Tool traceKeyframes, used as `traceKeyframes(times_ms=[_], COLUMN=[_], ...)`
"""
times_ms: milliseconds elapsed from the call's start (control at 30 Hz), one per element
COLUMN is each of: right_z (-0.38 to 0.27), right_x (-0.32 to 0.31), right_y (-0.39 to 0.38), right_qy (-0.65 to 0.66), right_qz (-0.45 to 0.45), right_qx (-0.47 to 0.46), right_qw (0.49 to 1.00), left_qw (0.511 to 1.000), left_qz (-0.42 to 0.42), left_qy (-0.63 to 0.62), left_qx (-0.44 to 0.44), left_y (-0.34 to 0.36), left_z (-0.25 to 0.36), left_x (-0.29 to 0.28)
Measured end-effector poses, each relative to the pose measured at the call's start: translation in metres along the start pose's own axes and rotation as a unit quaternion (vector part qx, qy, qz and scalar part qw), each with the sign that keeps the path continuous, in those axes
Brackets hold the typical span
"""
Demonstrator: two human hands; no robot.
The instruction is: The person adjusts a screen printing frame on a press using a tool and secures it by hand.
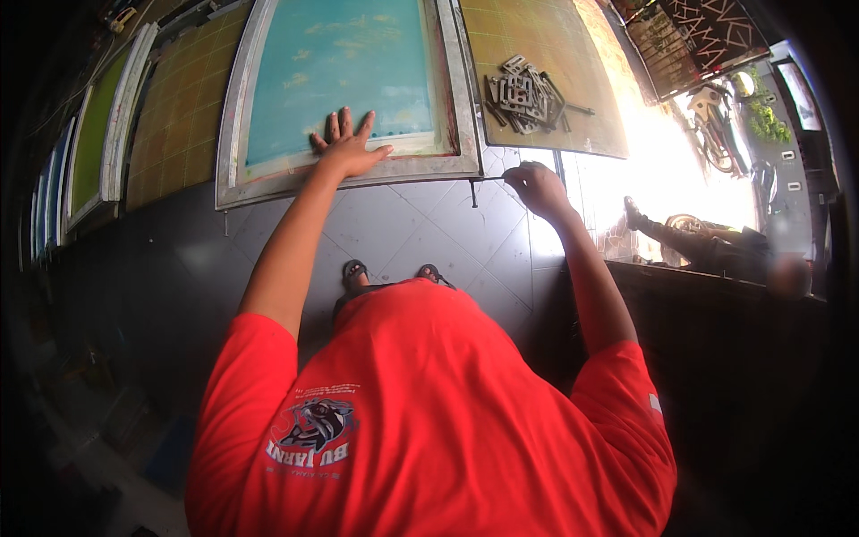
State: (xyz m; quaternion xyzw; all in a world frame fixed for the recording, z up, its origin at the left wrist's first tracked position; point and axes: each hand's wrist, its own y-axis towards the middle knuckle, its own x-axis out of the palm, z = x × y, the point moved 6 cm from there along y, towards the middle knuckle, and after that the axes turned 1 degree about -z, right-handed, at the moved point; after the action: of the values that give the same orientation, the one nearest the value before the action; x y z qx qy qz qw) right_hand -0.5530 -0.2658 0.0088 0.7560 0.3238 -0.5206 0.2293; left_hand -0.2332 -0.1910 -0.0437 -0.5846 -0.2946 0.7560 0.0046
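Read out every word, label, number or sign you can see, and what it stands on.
Red shirt: bold white lettering below a dark animal emblem; I don't copy printed words.
Same shirt: finer lines above and below, too small to read.
Sleeve patch: pale, no lettering discernible.
Framed screen, under the left hand: none that I can make out.

I see olive-yellow, grid-lined flat worktop (pixel 532 27), carrying grey metal frame with teal mesh (pixel 344 76). Right of teal frame: jumbled pile of grey and black metal hardware (pixel 526 97). Well left: silvery frame with lime-green mesh (pixel 98 134). Below: grey tiled floor (pixel 420 219), dark sandals (pixel 356 270) on it.
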Motion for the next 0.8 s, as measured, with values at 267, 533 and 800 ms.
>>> traceKeyframes(times_ms=[267,533,800], right_z=[-0.042,-0.097,-0.121], right_x=[-0.01,0.002,0.014], right_y=[0.021,0.04,0.044], right_qy=[-0.219,-0.386,-0.465], right_qz=[-0.048,-0.153,-0.163], right_qx=[-0.059,-0.1,-0.111], right_qw=[0.973,0.904,0.863], left_qw=[1.0,0.999,1.0], left_qz=[-0.013,-0.025,-0.028], left_qy=[0.023,0.024,0.011], left_qx=[0.002,0.005,0.009], left_y=[0.0,0.0,0.0], left_z=[0.003,0.003,0.001], left_x=[-0.002,-0.004,-0.004])
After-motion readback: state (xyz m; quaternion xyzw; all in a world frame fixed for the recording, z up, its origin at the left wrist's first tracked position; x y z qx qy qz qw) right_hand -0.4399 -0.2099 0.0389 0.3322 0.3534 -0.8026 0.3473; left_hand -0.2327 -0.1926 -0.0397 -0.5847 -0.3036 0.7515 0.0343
